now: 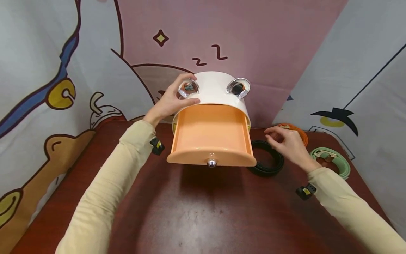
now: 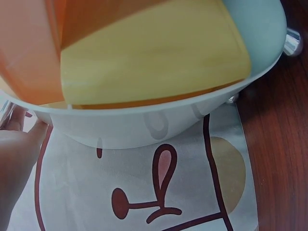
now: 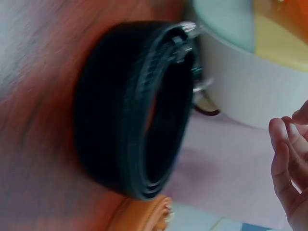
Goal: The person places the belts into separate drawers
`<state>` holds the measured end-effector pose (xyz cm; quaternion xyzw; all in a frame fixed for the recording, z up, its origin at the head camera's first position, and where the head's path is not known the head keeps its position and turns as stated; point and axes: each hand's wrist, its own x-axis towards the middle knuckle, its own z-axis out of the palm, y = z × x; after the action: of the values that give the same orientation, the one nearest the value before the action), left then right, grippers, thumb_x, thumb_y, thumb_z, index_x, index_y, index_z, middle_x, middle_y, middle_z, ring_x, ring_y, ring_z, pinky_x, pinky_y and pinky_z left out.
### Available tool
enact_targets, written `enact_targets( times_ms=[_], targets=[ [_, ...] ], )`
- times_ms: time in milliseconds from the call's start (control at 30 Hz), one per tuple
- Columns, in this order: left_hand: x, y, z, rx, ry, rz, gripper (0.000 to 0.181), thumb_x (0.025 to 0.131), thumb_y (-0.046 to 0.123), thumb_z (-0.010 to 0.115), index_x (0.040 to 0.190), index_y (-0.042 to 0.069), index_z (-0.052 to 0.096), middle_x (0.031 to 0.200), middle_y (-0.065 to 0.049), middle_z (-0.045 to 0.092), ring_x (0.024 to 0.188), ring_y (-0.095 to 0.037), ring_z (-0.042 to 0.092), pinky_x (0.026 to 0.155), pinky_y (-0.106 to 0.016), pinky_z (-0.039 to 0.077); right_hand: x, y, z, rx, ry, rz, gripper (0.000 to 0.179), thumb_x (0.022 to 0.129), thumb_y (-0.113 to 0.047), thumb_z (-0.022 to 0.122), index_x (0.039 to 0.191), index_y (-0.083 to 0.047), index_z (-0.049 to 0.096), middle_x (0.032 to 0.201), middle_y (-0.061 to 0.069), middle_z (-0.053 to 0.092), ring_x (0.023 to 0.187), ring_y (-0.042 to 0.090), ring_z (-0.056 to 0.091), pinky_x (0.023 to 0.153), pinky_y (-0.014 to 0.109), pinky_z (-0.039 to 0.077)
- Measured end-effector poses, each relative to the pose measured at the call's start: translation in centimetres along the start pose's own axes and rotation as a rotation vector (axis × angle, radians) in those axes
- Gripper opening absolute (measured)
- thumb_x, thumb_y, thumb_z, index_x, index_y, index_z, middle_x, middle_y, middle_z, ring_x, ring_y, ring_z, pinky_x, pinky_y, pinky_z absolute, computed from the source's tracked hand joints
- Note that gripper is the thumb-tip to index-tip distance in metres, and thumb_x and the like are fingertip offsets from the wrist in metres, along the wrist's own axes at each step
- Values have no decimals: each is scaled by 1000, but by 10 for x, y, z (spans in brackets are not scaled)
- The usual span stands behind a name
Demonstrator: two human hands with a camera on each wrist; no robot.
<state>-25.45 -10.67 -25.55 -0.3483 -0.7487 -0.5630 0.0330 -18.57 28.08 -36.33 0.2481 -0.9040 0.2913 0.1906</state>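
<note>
A white frog-like drawer box (image 1: 215, 88) with two shiny round eyes stands at the back of the table. Its upper orange drawer (image 1: 209, 130) is pulled out and has a silver knob (image 1: 211, 163) at the front. My left hand (image 1: 171, 98) grips the top left of the box around one eye, thumb near the front rim. To the right, my right hand (image 1: 291, 144) hovers with loosely bent fingers and nothing in them, near a coiled black belt (image 3: 103, 110). In the left wrist view, a yellow drawer (image 2: 159, 62) shows inside the shell.
A coiled orange belt (image 1: 302, 134) lies behind my right hand. On the table's right side is a coiled light green belt (image 1: 342, 164). The dark red wooden table (image 1: 190, 218) meets a printed cartoon cloth (image 1: 253, 38) at the back and sides.
</note>
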Motion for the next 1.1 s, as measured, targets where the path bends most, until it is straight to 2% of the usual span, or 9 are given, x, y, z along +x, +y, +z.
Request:
enact_targets(
  times_ms=[200, 433, 733, 933, 1100],
  targets=[
    [0, 2, 1, 4, 0, -6, 56, 86, 3, 71, 134, 4, 43, 138, -8, 40, 94, -22, 46, 68, -29, 39, -7, 20, 12, -30, -41, 65, 14, 92, -5, 65, 105, -6, 68, 73, 0, 65, 53, 5, 55, 48, 26, 46],
    [0, 4, 2, 23, -5, -3, 56, 86, 4, 71, 134, 4, 43, 139, -5, 39, 90, -21, 45, 66, -29, 37, -18, 34, 19, -39, -22, 118, 13, 91, -5, 65, 103, -4, 69, 72, 0, 63, 54, 9, 55, 48, 26, 44],
    [-3, 5, 0, 39, -4, -12, 57, 86, 5, 71, 135, 5, 43, 142, -8, 36, 95, -25, 43, 66, -29, 37, -32, 51, 24, -72, 62, 128, 13, 86, -1, 67, 98, -3, 69, 78, 4, 64, 62, 12, 53, 54, 19, 38],
    [-4, 4, -1, 36, -11, -8, 57, 86, 3, 71, 135, 2, 42, 143, -10, 35, 94, -28, 43, 65, -29, 36, -38, 58, 24, -54, 59, 145, 13, 86, -1, 67, 100, -3, 69, 81, 6, 65, 54, 9, 46, 47, 22, 33],
    [-1, 5, 0, 34, -17, -2, 58, 84, 2, 73, 134, 3, 43, 142, -9, 35, 106, -32, 42, 71, -33, 36, -42, 62, 22, -48, 30, 176, 16, 87, -2, 68, 103, -2, 68, 83, 6, 64, 55, 6, 47, 48, 21, 35]
  ],
)
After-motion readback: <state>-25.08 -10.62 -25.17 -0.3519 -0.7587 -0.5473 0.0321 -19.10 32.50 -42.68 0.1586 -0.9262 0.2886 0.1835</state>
